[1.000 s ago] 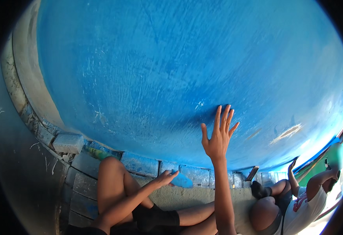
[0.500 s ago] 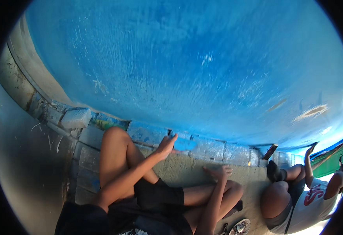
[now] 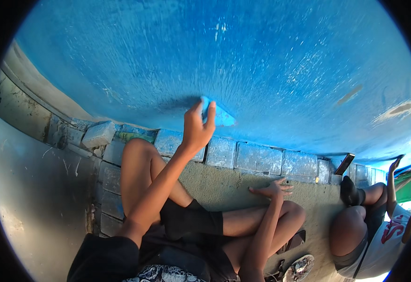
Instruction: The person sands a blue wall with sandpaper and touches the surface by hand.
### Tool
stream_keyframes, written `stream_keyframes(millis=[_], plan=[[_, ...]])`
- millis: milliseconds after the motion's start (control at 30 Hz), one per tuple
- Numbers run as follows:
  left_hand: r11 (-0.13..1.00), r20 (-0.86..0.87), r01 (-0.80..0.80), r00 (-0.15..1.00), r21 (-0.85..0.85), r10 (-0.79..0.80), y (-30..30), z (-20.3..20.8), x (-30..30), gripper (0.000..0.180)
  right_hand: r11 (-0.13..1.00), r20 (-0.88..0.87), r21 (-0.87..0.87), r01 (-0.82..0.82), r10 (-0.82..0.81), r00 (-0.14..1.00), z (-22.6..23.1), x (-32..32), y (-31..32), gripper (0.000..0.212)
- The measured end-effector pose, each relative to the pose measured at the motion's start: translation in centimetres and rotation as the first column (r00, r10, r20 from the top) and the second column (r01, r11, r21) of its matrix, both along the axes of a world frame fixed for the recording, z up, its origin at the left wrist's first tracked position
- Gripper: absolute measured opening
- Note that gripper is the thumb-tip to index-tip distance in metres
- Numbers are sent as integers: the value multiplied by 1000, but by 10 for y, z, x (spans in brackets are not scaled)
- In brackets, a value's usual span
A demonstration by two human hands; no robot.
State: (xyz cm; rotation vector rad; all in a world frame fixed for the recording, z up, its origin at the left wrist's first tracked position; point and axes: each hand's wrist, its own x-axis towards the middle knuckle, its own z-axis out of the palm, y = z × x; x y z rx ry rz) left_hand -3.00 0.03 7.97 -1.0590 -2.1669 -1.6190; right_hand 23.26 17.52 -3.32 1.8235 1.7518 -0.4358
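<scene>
While the left hand (image 3: 197, 128) grips a blue block (image 3: 217, 114) between thumb and fingers, flat against the blue hull surface (image 3: 261, 61) above the brick ledge (image 3: 257, 159): keep face flush, pressure even. Right hand (image 3: 272, 189) open, fingers spread, braced on concrete (image 3: 224, 181).

Concrete ground (image 3: 224, 185) beneath sandals (image 3: 299, 268), legs.

Above my left hand (image 3: 197, 129): the blue hull (image 3: 261, 61) is curving away, leaving open surface.
Below: a row of blocks (image 3: 257, 159) is blocking.
Right: another person (image 3: 374, 230) is crowding in, well apart from my right hand (image 3: 272, 189).
</scene>
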Motion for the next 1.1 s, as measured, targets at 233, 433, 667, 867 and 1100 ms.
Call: stream_keyframes(millis=[233, 433, 667, 867, 1100], plan=[[994, -236, 10, 971, -105, -34, 15, -56, 5, 15, 995, -87, -2, -96, 95, 992, -9, 8, 5, 169], [999, -119, 7, 993, 31, -3, 13, -33, 8, 14, 988, -126, 95, -123, 134, 983, -20, 26, 3, 163], [997, -178, -66, 982, -28, 60, 4, -60, -5, 18, 982, -93, 43, -182, 185, 978, -13, 15, -2, 162], [988, -30, -14, 1000, -156, 9, 6, -55, 1, 22, 975, -75, 5, -222, 222, 972, -12, 22, -5, 161], [996, -100, -54, 993, 74, 61, 3, -52, -2, 26, 978, -22, 22, -208, 209, 978, -7, 17, -9, 163]])
